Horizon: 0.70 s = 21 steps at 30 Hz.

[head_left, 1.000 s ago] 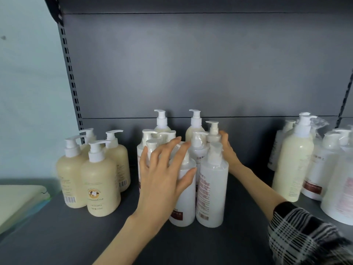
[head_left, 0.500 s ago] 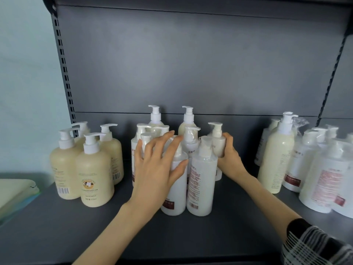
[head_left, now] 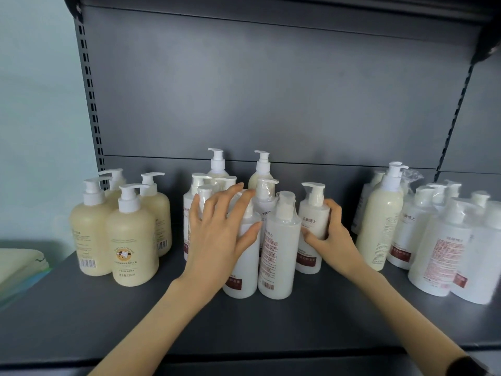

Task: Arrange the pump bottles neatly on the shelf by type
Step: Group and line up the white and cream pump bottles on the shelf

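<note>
A cluster of white pump bottles (head_left: 278, 248) stands mid-shelf on the grey shelf (head_left: 271, 327). My left hand (head_left: 219, 234) lies with spread, straight fingers over the front-left white bottle (head_left: 241, 270) and the ones behind it. My right hand (head_left: 329, 237) grips a white bottle with a dark red label (head_left: 311, 226) at the cluster's right side, fingers curled round its body. Two cream pump bottles (head_left: 261, 172) stand at the back of the cluster, partly hidden.
Several squat cream bottles (head_left: 130, 240) stand at the left. At the right, a tall cream bottle (head_left: 379, 221) is next to several white bottles (head_left: 444, 245), some in plastic wrap. A pale folded item (head_left: 19, 264) lies beyond the shelf's left edge.
My right hand has drawn the white red-labelled bottle forward and rightward from the back of the cluster. My left hand has stayed on the front-left bottles.
</note>
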Available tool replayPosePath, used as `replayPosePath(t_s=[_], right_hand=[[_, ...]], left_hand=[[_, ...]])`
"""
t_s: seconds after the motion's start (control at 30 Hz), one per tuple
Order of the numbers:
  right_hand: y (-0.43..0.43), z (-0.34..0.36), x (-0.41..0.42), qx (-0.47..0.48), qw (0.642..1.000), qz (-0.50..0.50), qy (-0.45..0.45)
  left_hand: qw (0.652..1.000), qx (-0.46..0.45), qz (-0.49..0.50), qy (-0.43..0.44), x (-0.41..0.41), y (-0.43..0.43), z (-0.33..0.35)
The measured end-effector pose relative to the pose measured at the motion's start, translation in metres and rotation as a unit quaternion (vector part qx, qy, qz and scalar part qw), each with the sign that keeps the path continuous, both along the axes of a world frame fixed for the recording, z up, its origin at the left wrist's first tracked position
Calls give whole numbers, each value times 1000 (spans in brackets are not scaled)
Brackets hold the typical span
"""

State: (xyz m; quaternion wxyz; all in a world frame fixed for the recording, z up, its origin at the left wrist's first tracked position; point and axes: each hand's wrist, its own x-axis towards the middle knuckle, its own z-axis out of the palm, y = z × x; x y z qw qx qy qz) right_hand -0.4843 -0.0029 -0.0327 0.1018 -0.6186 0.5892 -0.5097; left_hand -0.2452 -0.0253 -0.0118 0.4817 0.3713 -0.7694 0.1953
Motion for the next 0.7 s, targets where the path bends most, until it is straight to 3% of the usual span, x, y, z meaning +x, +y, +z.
replayPosePath(t_s=[0.7], right_hand=[[41,-7,23,-1,994,97,-47]], left_hand=[[999,36,-1,-30,6,4,-3]])
